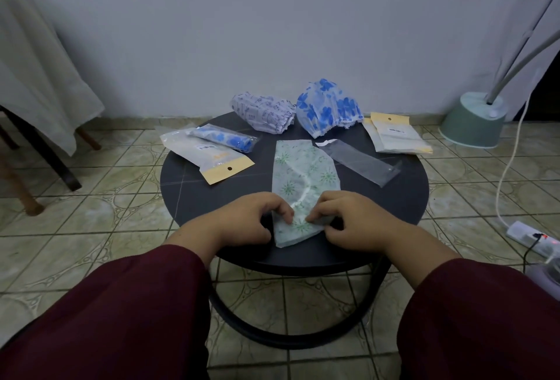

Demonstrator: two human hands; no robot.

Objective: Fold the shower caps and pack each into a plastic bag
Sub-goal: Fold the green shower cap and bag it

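Two hands work at the near edge of a small round black table point(188, 197), whose top stands well clear of the wall behind it. Tiled floor point(91, 216) lies open on every side of it, while a power strip point(533, 237) with a white cord sits on the floor to the right and a cloth-draped table point(39, 76) stands off to the left.

On the near part of the top lies the green-patterned shower cap point(303, 173), folded into a long flat strip that runs away from the person, pale with little green starbursts. Its near end is doubled over, and both hands have it there: the left hand point(251, 222) pinches the fold with curled fingers and thumb, and the right hand point(354, 222) pinches it from the other side, fingertips nearly meeting over the fabric.

Just right of the strip lies an empty clear plastic bag point(360, 162), long and narrow, flat on the table. At the far edge sit two unfolded caps side by side, a lilac-printed cap point(263, 111) and a blue-flowered cap point(328, 108), both still puffed up. On the left, a packed bag point(224, 138) holds a rolled blue-flowered cap and rests on a yellow-topped packet point(209, 156). More yellow-topped packets point(394, 134) are stacked at the right edge, partly overhanging it.
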